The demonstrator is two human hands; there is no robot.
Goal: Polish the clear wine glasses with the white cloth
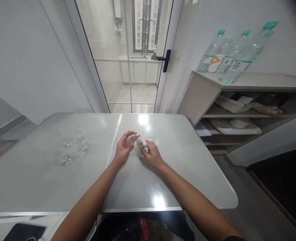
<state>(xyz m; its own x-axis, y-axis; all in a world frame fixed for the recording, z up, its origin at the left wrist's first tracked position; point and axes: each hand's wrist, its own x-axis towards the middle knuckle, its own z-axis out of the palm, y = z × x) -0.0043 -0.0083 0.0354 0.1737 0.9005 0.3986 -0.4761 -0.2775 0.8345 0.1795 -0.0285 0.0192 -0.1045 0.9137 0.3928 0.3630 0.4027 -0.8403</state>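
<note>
Head view: the left hand, fingers curled partway, holds a clear piece just above the table — the right hand is closed around a white crumpled wad right beside it. A light rim grip with steady, gentle pressure from the wad should suit such a slick-looking piece — best kept low, well apart from the clear items at left.

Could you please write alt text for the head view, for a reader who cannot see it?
A person's left hand holds a clear object, the right hand what looks like white cloth or tissue, above a pale table. More clear items lie on the table's left side. A glass door stands ahead, with plastic bottles on a cabinet to the right.
</note>
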